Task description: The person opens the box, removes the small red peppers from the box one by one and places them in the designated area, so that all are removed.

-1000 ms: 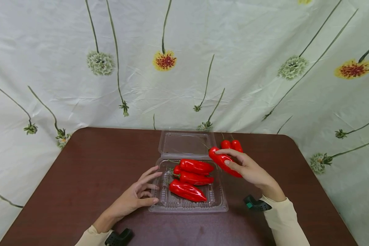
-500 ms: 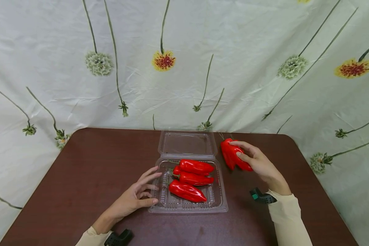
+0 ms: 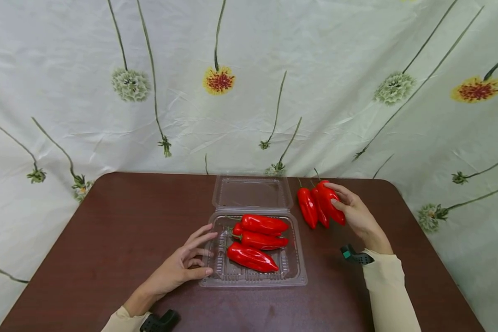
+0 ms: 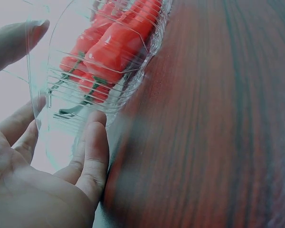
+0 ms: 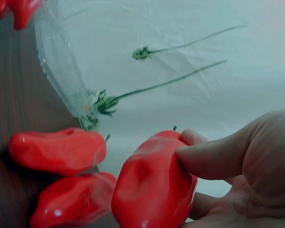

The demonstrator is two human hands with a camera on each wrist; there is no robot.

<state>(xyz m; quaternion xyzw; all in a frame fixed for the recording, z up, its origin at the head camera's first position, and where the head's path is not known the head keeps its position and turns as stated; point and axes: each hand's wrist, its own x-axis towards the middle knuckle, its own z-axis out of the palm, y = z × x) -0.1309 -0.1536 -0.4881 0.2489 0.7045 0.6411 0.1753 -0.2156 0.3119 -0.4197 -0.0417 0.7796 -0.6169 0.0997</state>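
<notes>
My right hand (image 3: 357, 214) pinches a glossy red pepper (image 3: 329, 202) by its right side, thumb and fingers around it. In the right wrist view, that held pepper (image 5: 154, 183) fills the lower middle. Just left of it, two more red peppers (image 3: 307, 206) lie side by side on the table, stems away from me. A clear plastic clamshell box (image 3: 253, 279) stands in the middle with several red peppers (image 3: 253, 257) in its base. My left hand (image 3: 177, 266) rests with spread, relaxed fingers at the box's left edge; the left wrist view shows its fingertips (image 4: 97, 118) right by the clear wall.
The box's transparent lid (image 3: 252, 192) is folded back, away from me. A dark brown wooden table (image 3: 120, 240) lies under everything. Behind it hangs a white cloth (image 3: 249, 124) printed with flowers, close along the table's far edge.
My right hand has moved right with the pepper, from beside the box past the two lying peppers to their right side. The left hand has stayed at the box's edge.
</notes>
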